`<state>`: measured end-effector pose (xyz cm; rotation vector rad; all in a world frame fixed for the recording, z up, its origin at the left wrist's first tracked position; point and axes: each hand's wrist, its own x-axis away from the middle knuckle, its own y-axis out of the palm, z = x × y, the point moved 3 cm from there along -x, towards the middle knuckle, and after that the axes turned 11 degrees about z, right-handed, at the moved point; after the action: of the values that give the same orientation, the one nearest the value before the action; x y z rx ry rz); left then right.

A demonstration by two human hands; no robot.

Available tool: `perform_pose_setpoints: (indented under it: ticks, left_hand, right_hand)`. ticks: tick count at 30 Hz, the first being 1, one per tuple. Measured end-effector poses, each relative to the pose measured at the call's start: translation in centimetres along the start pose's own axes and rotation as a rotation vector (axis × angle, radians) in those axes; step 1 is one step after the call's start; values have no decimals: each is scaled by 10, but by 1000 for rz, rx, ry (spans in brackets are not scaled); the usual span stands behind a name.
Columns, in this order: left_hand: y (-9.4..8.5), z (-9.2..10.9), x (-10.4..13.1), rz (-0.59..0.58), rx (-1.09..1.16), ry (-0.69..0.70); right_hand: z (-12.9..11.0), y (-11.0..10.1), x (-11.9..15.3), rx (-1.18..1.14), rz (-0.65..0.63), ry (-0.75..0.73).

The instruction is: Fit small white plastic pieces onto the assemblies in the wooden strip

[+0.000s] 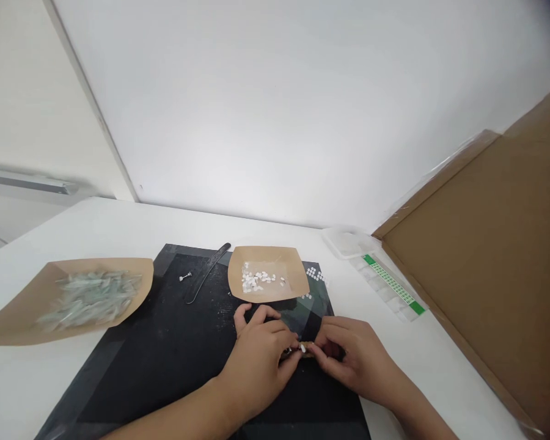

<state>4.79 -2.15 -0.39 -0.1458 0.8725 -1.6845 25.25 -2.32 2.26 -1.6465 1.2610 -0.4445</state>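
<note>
My left hand (263, 351) and my right hand (352, 354) meet over the black mat (165, 354). Between their fingertips is a small tan piece (308, 346) with a white oval bit (303, 349) on it. Both hands pinch this piece, the left at its left end and the right at its right end. Much of it is hidden by the fingers. Just beyond my left hand sits a brown paper tray (268, 296) holding many small white pieces (254, 280).
A larger paper tray (9, 311) of pale green slivers lies at left. A dark curved file (208, 272) and a small metal part (186, 277) rest on the mat. At right are a clear compartment box (385, 287) with a green strip and a cardboard box (486, 244).
</note>
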Motion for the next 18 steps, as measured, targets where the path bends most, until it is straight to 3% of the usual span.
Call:
perform_pose_setpoints:
  ticks: [18]
  left_hand:
    - [0, -1, 1, 9, 1, 26]
  right_hand:
    - [-2, 11, -1, -18, 14, 11]
